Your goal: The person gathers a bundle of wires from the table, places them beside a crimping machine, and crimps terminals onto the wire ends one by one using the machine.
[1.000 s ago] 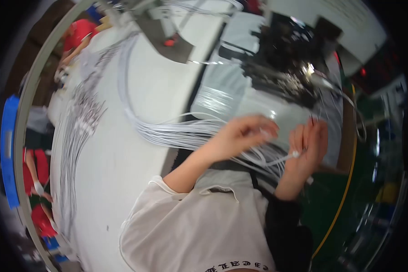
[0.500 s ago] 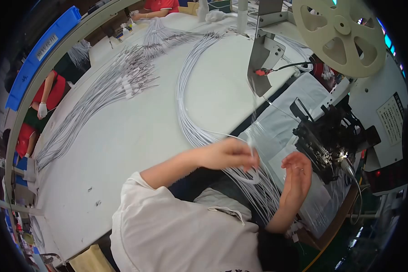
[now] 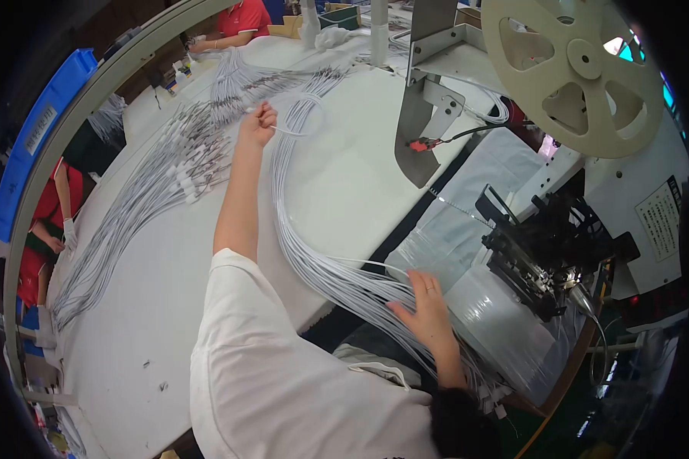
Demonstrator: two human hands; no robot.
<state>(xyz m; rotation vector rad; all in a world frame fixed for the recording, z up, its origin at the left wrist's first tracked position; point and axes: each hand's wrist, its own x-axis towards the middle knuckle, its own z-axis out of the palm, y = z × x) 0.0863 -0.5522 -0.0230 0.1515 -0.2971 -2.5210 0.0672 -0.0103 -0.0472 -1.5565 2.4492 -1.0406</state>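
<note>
On the white table (image 3: 344, 191), beside the black machine (image 3: 528, 260), I see 2 cable bundles: curved (image 3: 321, 271) and left-hand (image 3: 130, 210). My right hand (image 3: 429, 310) spreads its fingers at the curved one; my left (image 3: 259, 122) is clamped on a looped cable (image 3: 289, 133) near both. I'd judge this as carrying; setting down would need clearing the wire ends (image 3: 220, 157).

Left hand (image 3: 259, 125) swung out across table (image 3: 352, 183) with cable (image 3: 289, 133); right hand (image 3: 429, 312) shifted over cable bundle (image 3: 302, 256).

A pale frame (image 3: 130, 55) runs beside the wide white table (image 3: 352, 191).
</note>
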